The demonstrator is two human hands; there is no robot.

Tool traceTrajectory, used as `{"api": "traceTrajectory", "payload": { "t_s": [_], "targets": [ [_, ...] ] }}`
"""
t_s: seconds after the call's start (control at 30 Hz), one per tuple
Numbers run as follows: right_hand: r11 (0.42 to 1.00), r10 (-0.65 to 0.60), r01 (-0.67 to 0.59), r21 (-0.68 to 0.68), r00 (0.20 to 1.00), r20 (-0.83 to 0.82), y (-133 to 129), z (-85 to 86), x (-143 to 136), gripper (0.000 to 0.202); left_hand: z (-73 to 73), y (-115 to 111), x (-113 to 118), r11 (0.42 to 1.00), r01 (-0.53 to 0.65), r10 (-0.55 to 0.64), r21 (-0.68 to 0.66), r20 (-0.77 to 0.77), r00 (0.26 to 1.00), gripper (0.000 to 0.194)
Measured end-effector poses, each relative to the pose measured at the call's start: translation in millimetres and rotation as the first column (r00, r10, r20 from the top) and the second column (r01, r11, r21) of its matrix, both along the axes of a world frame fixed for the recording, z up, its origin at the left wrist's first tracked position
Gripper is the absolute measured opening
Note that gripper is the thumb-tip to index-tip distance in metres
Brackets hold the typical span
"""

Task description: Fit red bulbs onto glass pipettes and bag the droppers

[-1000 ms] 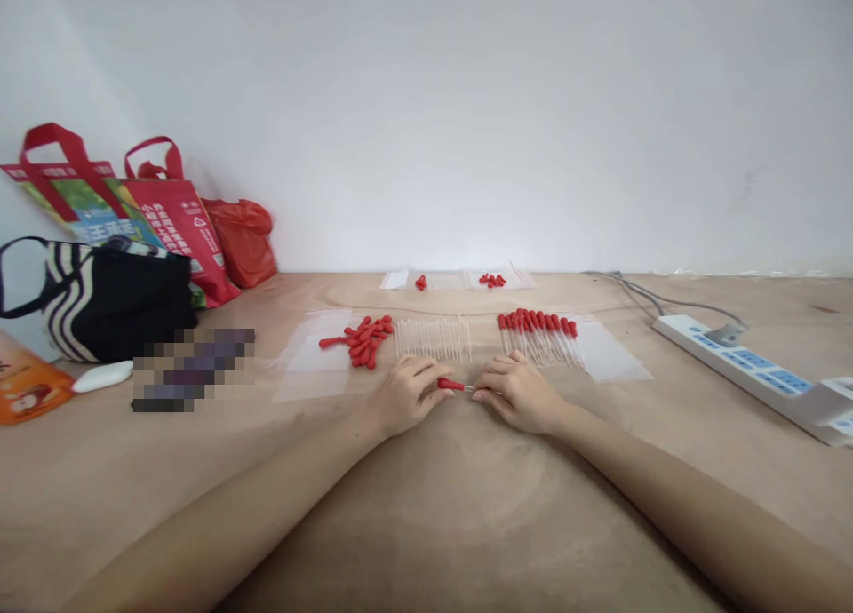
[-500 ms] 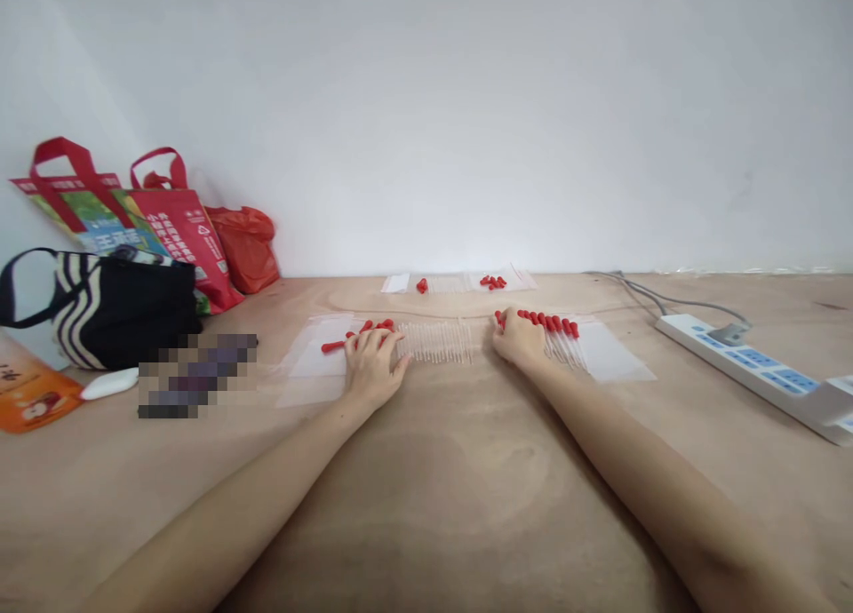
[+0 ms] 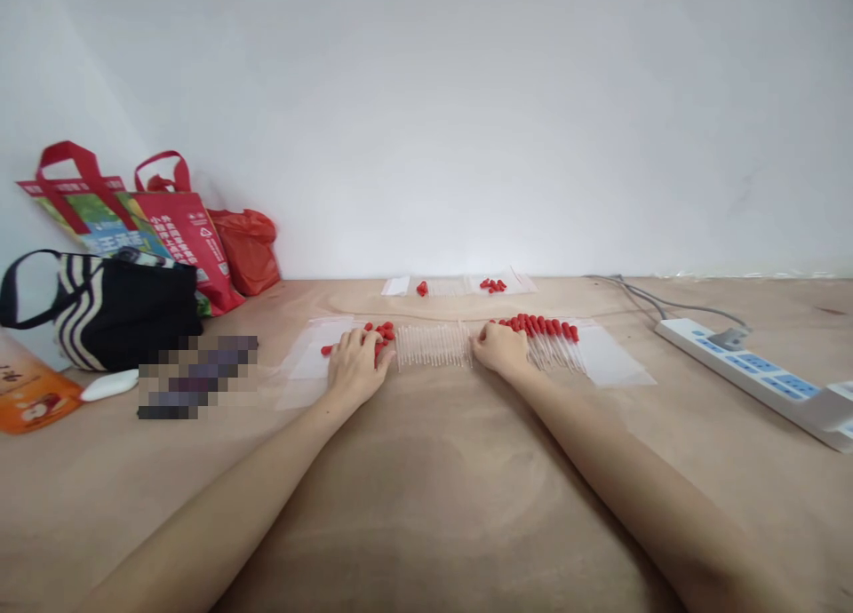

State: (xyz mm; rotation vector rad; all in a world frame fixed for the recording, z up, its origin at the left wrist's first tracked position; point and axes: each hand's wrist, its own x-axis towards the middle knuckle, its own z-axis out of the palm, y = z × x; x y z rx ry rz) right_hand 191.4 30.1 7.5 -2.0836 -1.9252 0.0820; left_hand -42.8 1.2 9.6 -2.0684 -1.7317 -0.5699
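Note:
My left hand [image 3: 356, 364] rests at the small red pieces [image 3: 383, 330] on the left, over a clear plastic bag [image 3: 303, 364]; its fingers are bent and what is under them is hidden. A row of thin white sticks [image 3: 433, 346] lies between my hands. At the row's right end my right hand [image 3: 499, 346] has its fingers pressed together, and what they hold is too small to make out. Beside it several sticks with red tips [image 3: 553, 329] lie slanted, partly on another clear bag [image 3: 613, 355].
Near the wall lies a bag with red pieces [image 3: 493, 285]. A white power strip [image 3: 753, 364] with a grey cable is at the right. Shopping bags [image 3: 179, 240], a black striped bag [image 3: 133, 311], an orange packet [image 3: 33, 391] and a blurred-out object [image 3: 200, 378] are at the left.
My right hand has moved left, from the red-tipped sticks to the right end of the white row. My left hand has shifted slightly left and nearer to me, uncovering more red pieces.

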Motion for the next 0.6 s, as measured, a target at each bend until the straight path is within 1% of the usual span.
{"api": "traceTrajectory", "payload": {
  "t_s": [0.1,0.27,0.4,0.6],
  "targets": [
    [0.998,-0.002,0.000,-0.063,0.999,-0.035,2,2.0,-10,0.031,-1.3,5,-6,1.000,-0.011,0.010,0.020,0.029,1.000,0.022],
    [0.996,-0.013,0.008,-0.090,0.999,-0.053,7,3.5,-19,0.029,-2.5,15,-18,0.999,-0.040,0.040,-0.012,0.074,0.996,0.022],
    [0.995,-0.011,0.005,-0.095,0.998,-0.061,8,2.6,-21,0.029,-2.7,19,-23,0.999,-0.034,0.036,-0.024,0.120,0.992,0.018],
    [0.998,-0.011,0.008,-0.058,0.999,-0.050,2,4.6,-20,0.032,-2.8,19,-21,0.999,-0.043,0.044,-0.007,0.164,0.985,0.020]
  ]
}}
